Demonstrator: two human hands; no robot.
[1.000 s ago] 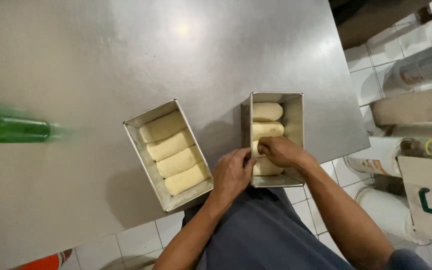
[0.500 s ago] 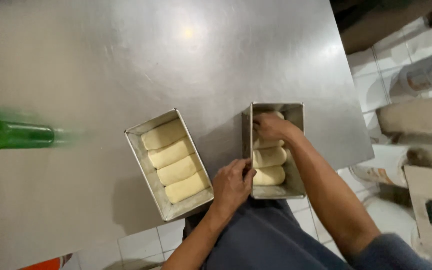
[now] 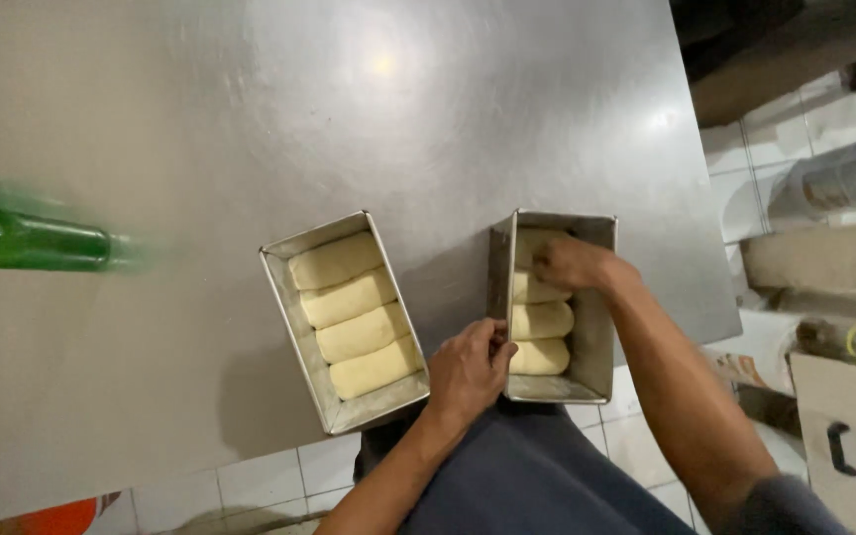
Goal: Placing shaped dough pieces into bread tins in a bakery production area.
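Two metal loaf pans stand near the front edge of a steel table (image 3: 250, 119). The left pan (image 3: 289, 297) holds several pale dough rolls (image 3: 349, 312) side by side. The right pan (image 3: 596, 327) also holds dough rolls (image 3: 542, 322). My left hand (image 3: 468, 372) grips the near left wall of the right pan. My right hand (image 3: 569, 263) reaches into that pan's far end, fingers pressed on the farthest roll, which it mostly hides.
A green glass bottle (image 3: 22, 238) lies on the table at the far left. White floor tiles (image 3: 279, 476) show below the table edge. To the right are a cardboard box (image 3: 844, 436) and rolled or cylindrical items (image 3: 834, 183) on the floor.
My right hand has moved from the near end of the right pan to its far end. My left hand has stayed on the pan's near wall.
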